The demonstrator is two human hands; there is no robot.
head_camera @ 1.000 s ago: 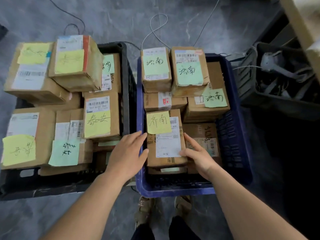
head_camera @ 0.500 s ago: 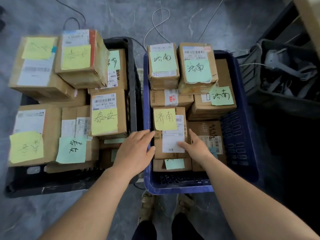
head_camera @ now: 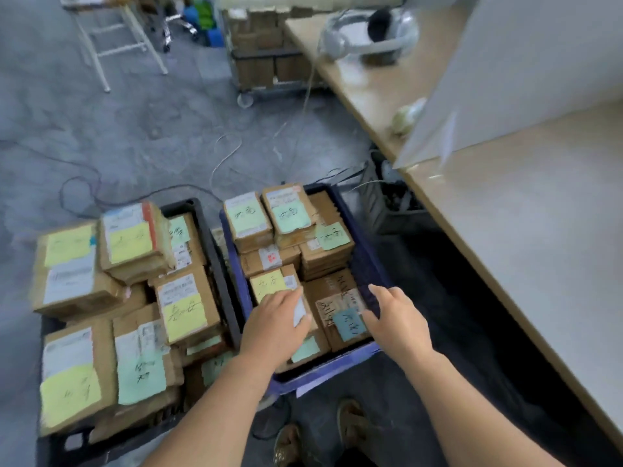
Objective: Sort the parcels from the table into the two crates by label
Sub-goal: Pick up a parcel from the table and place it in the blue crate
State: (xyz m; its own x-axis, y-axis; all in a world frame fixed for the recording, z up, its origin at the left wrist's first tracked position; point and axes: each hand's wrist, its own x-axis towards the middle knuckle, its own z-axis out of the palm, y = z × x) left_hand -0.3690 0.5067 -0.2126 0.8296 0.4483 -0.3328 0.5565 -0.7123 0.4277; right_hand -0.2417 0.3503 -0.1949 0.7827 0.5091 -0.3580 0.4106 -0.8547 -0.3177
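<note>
Two crates stand side by side on the floor, both stacked with brown cardboard parcels carrying yellow or green sticky notes. The black crate is on the left, the blue crate on the right. My left hand lies with relaxed fingers on top of the yellow-noted parcel at the front of the blue crate. My right hand hovers with loose, spread fingers over the crate's right front corner, beside a parcel with a blue-green note, and holds nothing. The picture is motion-blurred.
A long beige table runs along the right, with a white panel and a headset on it. A dark bin sits under it. A wheeled cart of boxes and a white frame stand beyond. Cables cross the floor.
The view has swung up and right, bringing the table in. My right hand has come off the yellow-noted parcel and moved right. My left hand has slid from the crate rim onto that parcel.
</note>
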